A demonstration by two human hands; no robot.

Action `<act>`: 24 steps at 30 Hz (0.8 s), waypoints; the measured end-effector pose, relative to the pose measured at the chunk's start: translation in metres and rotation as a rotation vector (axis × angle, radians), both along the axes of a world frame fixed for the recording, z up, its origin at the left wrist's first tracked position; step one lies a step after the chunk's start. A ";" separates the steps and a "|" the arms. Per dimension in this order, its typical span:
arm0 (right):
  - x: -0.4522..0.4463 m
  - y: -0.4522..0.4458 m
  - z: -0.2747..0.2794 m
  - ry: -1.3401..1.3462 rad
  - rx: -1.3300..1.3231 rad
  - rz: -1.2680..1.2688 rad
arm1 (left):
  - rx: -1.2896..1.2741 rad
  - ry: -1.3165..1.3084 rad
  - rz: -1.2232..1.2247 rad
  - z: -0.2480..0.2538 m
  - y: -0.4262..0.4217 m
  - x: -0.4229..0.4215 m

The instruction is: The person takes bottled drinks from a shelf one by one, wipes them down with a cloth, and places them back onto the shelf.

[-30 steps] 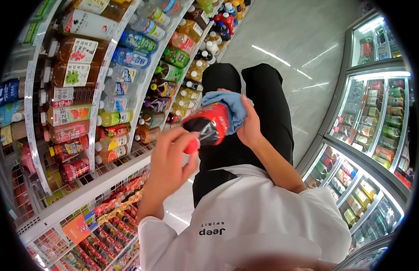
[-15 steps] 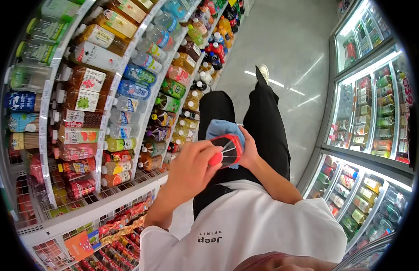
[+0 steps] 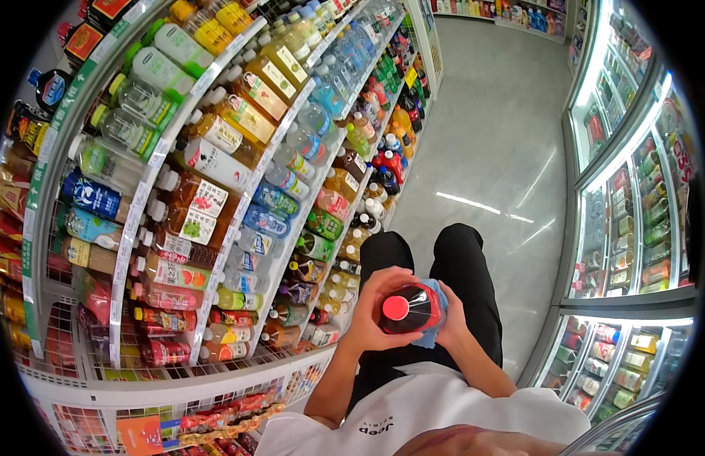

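Observation:
A dark soda bottle with a red cap (image 3: 396, 307) and a red label is held in front of my lap, its cap pointing up toward me. My left hand (image 3: 368, 313) is wrapped round the bottle's left side, fingers along its far edge and thumb on the near side. On the other side my right hand (image 3: 453, 323) grips a blue cloth (image 3: 426, 339) pressed against the bottle's lower part. The bottle's base and some right-hand fingers are hidden behind the bottle and cloth.
Tilted shelves of drink bottles (image 3: 215, 209) stand close on my left, with a wire basket rack (image 3: 238, 395) of red packets at lower left. Lit glass-door fridges (image 3: 626, 228) line the right. Grey floor (image 3: 493, 99) runs ahead between them toward more shelves.
My left hand has gone from the bottle's cap and neck to its side. The bottle has shifted right and lower in view. My legs now show as two bent knees; the outstretched foot is gone.

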State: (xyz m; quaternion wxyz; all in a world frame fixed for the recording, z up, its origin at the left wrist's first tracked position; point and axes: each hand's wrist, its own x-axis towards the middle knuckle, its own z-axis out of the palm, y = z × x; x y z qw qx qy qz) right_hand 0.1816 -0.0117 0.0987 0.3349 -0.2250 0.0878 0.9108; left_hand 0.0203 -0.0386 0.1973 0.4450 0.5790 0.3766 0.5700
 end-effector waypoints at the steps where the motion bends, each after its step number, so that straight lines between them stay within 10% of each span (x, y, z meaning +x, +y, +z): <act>1: 0.003 0.001 -0.003 0.002 0.010 -0.015 | -0.041 -0.121 -0.023 0.001 0.002 0.002; 10: 0.023 0.006 0.013 -0.043 0.011 -0.040 | 0.141 -0.113 0.022 -0.053 -0.002 0.023; 24: 0.028 0.007 0.033 0.295 -0.004 0.054 | 0.355 0.062 -0.293 -0.004 0.003 0.023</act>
